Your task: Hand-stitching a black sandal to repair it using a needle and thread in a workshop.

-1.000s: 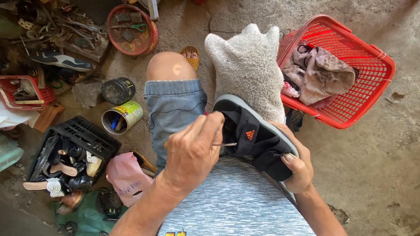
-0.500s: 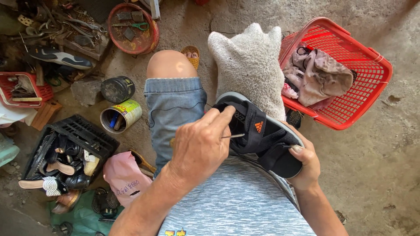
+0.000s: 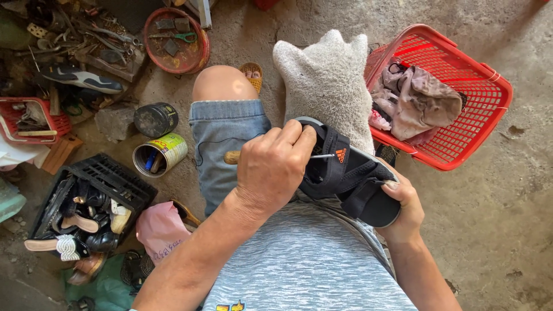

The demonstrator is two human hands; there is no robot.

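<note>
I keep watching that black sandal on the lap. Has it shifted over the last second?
Barely. The black sandal lies in about the same spot beside the grey towel. The left hand works the awl, and the right hand holds the sandal's heel.

Awl handle (image 3: 231, 156) mostly hidden under left hand (image 3: 271, 170); needle tip perhaps inside sandal (image 3: 345, 175).

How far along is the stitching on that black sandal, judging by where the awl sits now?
Done: cannot tell; no finished stitches show.

In hand: the left hand grips a wooden-handled awl, its metal tip at the strap of the black sandal. The right hand steadies the sandal's end on the lap, over a grey towel.

Left: probably more of the strap; a black crate of shoes sits beside.
</note>
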